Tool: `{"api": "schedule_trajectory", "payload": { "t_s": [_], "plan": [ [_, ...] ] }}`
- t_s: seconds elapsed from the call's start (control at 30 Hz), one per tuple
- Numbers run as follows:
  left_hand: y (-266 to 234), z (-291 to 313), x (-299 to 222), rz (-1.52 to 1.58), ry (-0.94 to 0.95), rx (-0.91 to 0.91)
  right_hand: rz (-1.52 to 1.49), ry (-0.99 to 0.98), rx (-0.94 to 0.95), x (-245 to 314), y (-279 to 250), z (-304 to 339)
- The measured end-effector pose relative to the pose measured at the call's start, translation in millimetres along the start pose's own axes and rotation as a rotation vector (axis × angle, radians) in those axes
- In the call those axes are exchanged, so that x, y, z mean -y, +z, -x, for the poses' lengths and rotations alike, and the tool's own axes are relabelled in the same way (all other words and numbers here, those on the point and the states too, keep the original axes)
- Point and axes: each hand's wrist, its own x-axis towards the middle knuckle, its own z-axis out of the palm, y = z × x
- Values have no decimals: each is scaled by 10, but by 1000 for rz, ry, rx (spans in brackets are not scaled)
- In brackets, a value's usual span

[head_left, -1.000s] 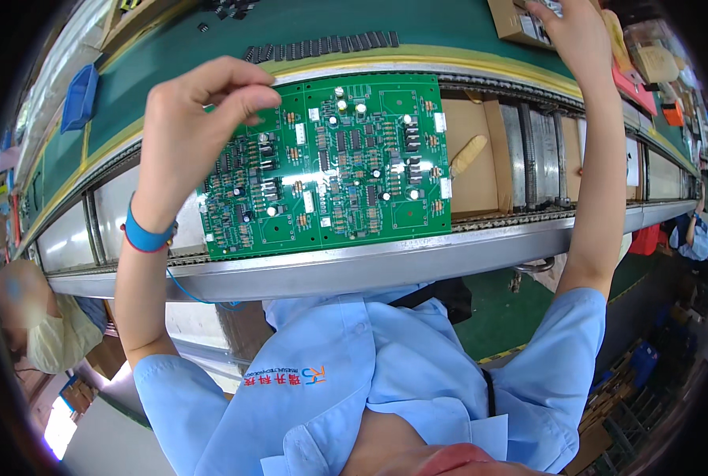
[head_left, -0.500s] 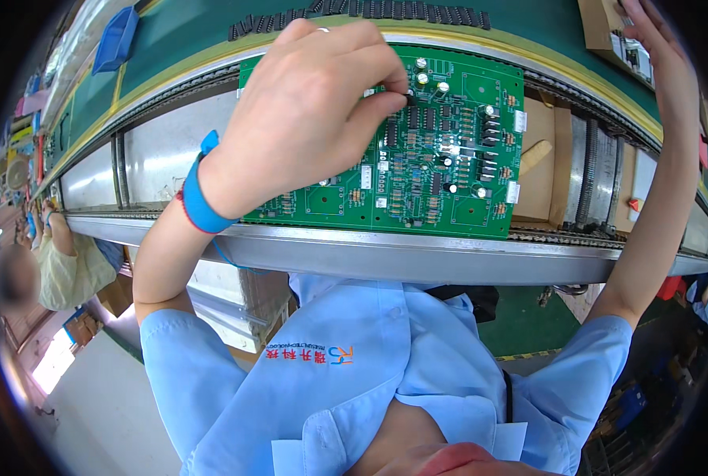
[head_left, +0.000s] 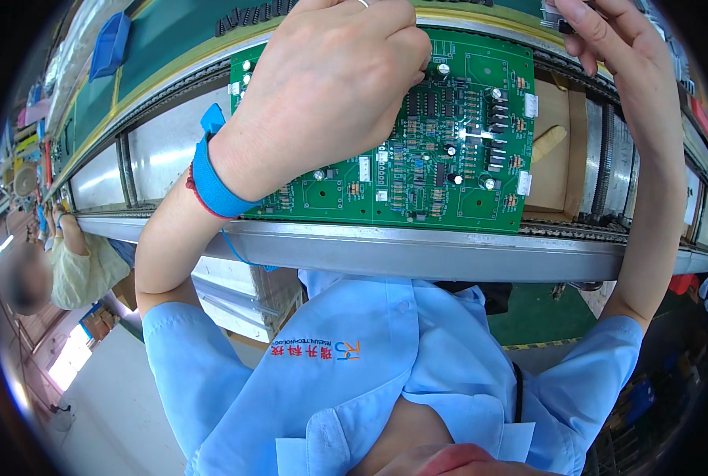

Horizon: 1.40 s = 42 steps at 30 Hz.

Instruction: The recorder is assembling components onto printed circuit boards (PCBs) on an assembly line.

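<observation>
A green circuit board (head_left: 485, 71) lies across the conveyor rails, carrying several capacitors, chips, resistors and white connectors. Over its left and upper part is my left hand (head_left: 330, 91), fingers curled closed, with a blue wrist strap (head_left: 214, 178). Its fingertips are hidden behind the hand, so what they hold, if anything, cannot be made out. Beyond the board's far right corner my right hand (head_left: 619, 44) is raised, thumb and fingers pinching a small black component with metal legs (head_left: 558, 21).
The near metal rail (head_left: 417, 250) runs between my body and the board. Black chips (head_left: 247, 17) lie in a row on the green far surface. A blue tray (head_left: 110, 46) stands far left. Below the rails shows a cardboard box (head_left: 566, 178). Another person (head_left: 84, 270) is at the left.
My right hand has come down and inward from the far right, now with the small component in its fingers. The left hand has shifted slightly right and away over the board.
</observation>
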Motion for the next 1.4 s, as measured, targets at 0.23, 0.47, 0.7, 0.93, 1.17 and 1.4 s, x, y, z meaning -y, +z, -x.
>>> {"api": "schedule_trajectory", "payload": {
  "t_s": [0.23,0.47,0.7,0.93,1.17,1.4],
  "plan": [
    [6,-18,-17,-144,51,11,10,-22,21,-42,33,-1],
    [0,-16,-51,-241,86,51,-45,-5,59,29,89,72],
    [-141,-111,355,-86,-177,-158,-57,-1,195,8,193,-42],
    [97,-87,1468,-251,-382,-254,196,-461,232,-234,374,-113],
    [40,-25,1477,-199,-410,-180,311,-511,215,-115,484,-65],
    [88,53,1443,-367,-345,-234,534,-604,222,19,499,-5]
  ]
}}
